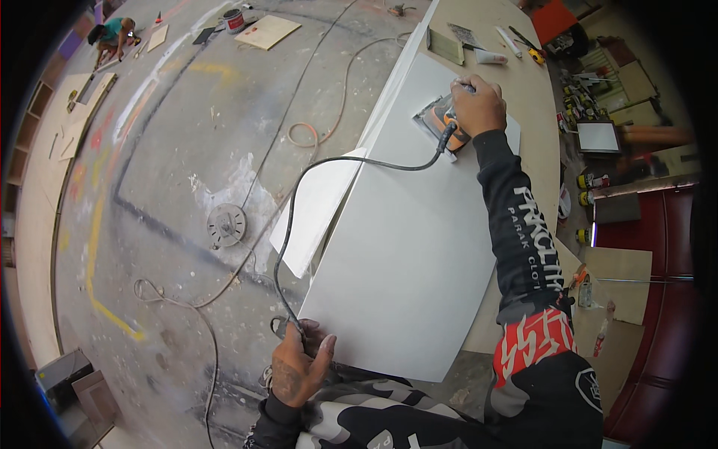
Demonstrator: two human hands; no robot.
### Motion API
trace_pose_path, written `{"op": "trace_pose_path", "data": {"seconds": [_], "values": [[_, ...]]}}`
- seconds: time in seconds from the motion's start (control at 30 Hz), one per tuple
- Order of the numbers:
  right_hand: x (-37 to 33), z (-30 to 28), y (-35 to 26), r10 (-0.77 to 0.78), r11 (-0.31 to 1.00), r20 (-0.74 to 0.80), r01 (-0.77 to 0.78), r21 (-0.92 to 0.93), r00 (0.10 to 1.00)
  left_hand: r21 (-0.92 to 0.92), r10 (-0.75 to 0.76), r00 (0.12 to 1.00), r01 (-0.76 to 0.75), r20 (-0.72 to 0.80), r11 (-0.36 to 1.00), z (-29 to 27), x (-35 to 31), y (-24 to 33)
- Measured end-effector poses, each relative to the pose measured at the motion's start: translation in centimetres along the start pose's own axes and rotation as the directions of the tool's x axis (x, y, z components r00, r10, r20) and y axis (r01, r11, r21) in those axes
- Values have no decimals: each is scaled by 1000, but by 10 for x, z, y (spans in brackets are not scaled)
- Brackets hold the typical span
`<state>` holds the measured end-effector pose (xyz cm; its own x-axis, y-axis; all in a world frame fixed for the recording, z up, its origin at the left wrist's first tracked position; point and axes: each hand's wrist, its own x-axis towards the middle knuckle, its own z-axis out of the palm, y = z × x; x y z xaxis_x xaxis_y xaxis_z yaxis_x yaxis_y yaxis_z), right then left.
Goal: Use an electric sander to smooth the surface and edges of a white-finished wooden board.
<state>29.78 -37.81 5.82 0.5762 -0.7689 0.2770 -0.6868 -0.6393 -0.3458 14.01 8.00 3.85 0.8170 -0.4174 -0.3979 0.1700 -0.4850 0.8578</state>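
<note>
A large white panel (396,254) lies on the workbench in front of me, its near end close to my body. Toward its far part, my right hand (479,108) is closed over the top of an orange and black electric sander (434,120), whose flat base rests on the white surface. The sander's black power cord (336,159) arcs left over the panel's edge and back toward me. At the near left corner my left hand (295,368) has its fingers curled around that cord. My right palm hides part of the sander's body.
A white sheet (318,213) sticks out beyond the bench's left side. A hose (340,112) and a round grey disc (226,225) lie on the stained concrete floor. At the bench's far end are a tube (491,57) and a tape measure (536,56). Another person (112,37) crouches far left.
</note>
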Motion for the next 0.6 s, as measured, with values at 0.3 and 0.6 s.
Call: {"op": "trace_pose_path", "data": {"seconds": [0.3, 0.6], "values": [[-24, -3, 16, -147, 981, -11, 147, 124, 989, 51, -25, 1000, 25, -2, 998, -1, 3, -2], [81, 8, 44, 32, 993, 41, -28, -113, 999, 92, -17, 1000, 17, -10, 996, 1, 3, -1]]}}
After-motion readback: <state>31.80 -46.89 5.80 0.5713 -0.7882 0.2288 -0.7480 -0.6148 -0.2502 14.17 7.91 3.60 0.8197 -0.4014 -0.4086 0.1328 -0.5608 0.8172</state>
